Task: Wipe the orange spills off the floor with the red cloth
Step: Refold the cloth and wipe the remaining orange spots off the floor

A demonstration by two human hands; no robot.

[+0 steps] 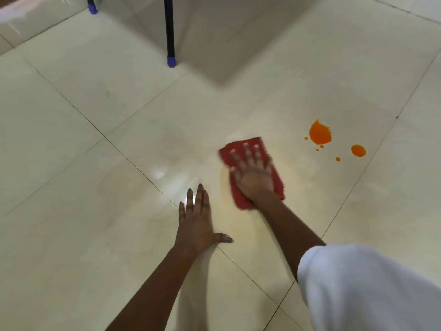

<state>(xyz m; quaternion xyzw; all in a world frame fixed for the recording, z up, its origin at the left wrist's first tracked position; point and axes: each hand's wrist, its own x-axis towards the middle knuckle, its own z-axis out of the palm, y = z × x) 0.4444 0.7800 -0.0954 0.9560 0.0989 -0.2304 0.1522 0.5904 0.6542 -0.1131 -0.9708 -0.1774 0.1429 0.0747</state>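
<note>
The red cloth [276,180] lies flat on the cream tiled floor [95,115] at centre. My right hand [253,173] presses down on it with fingers spread. A faint yellowish smear shows on the tile around and below the cloth. To the right of the cloth, apart from it, a large orange spill [320,133] sits with a smaller orange blob [358,150] and tiny droplets beside them. My left hand [198,220] rests flat on the floor to the lower left of the cloth, fingers apart, holding nothing.
Two black furniture legs with blue feet stand at the back, one [170,32] near centre and one [91,5] at the far left. My white-clothed knee [370,287] fills the lower right. A wall base [28,22] runs along the upper left.
</note>
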